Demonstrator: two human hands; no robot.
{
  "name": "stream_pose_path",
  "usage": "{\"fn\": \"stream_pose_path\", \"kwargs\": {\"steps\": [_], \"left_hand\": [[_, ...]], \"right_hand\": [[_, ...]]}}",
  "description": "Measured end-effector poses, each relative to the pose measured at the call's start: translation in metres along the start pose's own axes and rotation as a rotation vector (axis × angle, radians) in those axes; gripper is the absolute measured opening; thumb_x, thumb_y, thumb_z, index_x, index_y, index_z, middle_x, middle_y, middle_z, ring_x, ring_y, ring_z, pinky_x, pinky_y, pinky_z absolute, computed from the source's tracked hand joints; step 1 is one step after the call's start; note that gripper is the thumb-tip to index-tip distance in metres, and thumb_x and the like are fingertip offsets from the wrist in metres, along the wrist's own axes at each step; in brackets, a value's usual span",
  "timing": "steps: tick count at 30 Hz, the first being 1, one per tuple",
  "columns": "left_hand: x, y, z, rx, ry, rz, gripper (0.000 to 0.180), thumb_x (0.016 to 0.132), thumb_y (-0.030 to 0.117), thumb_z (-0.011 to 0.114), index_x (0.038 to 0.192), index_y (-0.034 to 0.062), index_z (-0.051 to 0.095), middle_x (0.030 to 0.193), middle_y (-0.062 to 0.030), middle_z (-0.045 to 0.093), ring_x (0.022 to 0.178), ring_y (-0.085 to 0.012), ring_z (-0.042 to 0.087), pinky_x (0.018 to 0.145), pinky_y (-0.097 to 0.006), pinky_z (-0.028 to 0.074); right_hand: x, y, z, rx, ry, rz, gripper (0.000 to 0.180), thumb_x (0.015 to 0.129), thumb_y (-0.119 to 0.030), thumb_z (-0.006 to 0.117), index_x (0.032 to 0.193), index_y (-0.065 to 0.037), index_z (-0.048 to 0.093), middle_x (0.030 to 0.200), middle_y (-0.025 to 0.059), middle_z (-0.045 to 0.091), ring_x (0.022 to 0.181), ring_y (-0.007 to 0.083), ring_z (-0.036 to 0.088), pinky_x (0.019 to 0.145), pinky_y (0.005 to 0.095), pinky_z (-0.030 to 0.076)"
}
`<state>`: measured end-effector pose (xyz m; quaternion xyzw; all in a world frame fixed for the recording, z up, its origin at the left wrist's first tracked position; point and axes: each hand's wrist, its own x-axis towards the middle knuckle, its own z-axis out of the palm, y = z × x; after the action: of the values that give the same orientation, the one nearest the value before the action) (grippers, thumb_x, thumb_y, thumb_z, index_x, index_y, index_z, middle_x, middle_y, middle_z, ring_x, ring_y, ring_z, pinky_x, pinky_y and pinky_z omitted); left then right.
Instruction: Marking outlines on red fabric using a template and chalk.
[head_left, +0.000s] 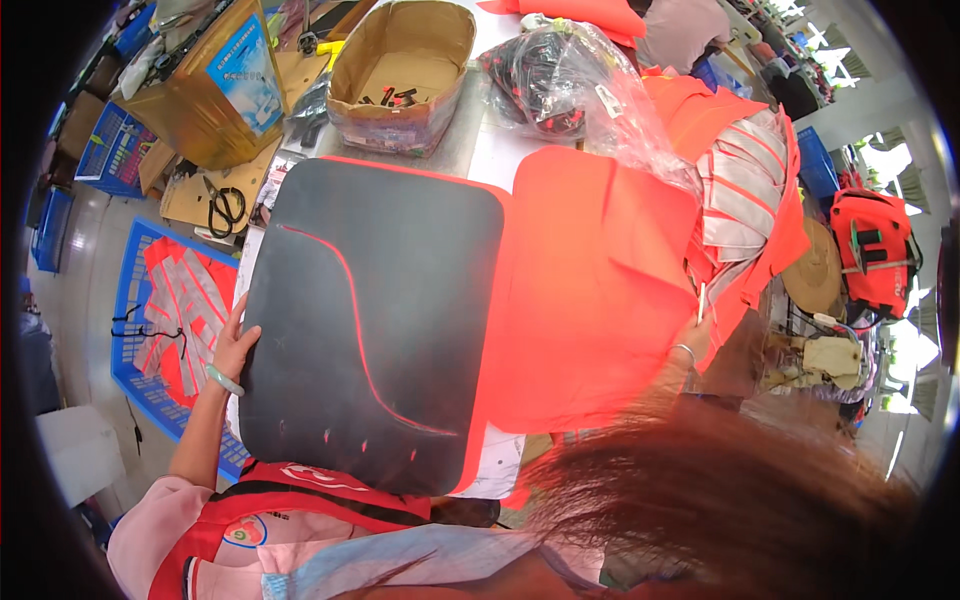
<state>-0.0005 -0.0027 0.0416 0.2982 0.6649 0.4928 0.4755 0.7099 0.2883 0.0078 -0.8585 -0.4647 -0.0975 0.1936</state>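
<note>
A large black template board [395, 300] with rounded corners, a curved slot and several small slits lies over red-orange fabric on the table. Its left edge is gripped by my left hand [234, 350], thumb on top and the other fingers partly hidden at the edge. To the right, a red-orange fabric panel [590, 300] spreads out flat with a few creases. My right hand [697, 333] is closed round a slim white pen [702, 300] at that panel's right edge. Hair covers part of my right forearm.
Behind the board stand a cardboard box [400, 115] with small dark pieces and a clear plastic bag [560, 85]. Grey-striped red fabric pieces [745, 190] are heaped at right. Scissors [225, 207] lie at left, above a blue basket [130, 340] of cut pieces.
</note>
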Motion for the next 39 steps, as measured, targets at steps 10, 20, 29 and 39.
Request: {"fn": "stream_pose_path", "kwargs": {"steps": [10,20,29,39], "left_hand": [[-0.005,-0.008,0.003,0.108,0.065,-0.033,0.065,0.084,0.0,0.054,0.142,0.0086,0.027,0.115,-0.0091,0.056,0.101,-0.0136,0.055,0.086,-0.026,0.044],[-0.008,0.008,0.021,0.371,0.13,0.028,0.063,0.082,0.011,0.062,0.138,0.0033,0.034,0.126,-0.0112,0.05,0.113,-0.0175,0.049,0.098,-0.031,0.037],[0.005,-0.016,0.02,0.26,0.238,0.129,0.057,0.077,0.023,0.07,0.126,0.001,0.05,0.115,-0.0144,0.056,0.106,-0.0168,0.052,0.091,-0.03,0.041],[0.012,-0.049,0.024,0.599,0.322,0.431,0.054,0.074,0.028,0.073,0.121,0.0079,0.055,0.095,-0.0084,0.047,0.087,-0.0197,0.048,0.079,-0.031,0.043]], "right_hand": [[0.003,0.034,0.034,0.228,-0.078,-0.164,0.032,0.09,-0.045,0.043,0.102,-0.018,0.056,0.085,0.0161,0.065,0.076,0.0386,0.062,0.06,0.049,0.045],[-0.047,0.036,0.026,0.1,0.129,-0.189,0.036,0.091,-0.032,0.045,0.103,-0.002,0.061,0.095,0.0208,0.064,0.082,0.0385,0.06,0.068,0.0457,0.047],[-0.337,-0.128,-0.105,0.343,-0.625,0.12,0.028,0.09,-0.026,0.054,0.104,-0.003,0.064,0.072,0.0108,0.06,0.065,0.0144,0.053,0.057,0.0306,0.04],[-0.435,-0.087,-0.121,0.311,-0.106,-0.328,0.028,0.085,-0.013,0.056,0.111,-0.004,0.062,0.088,0.012,0.058,0.077,0.0269,0.055,0.068,0.037,0.045]]}}
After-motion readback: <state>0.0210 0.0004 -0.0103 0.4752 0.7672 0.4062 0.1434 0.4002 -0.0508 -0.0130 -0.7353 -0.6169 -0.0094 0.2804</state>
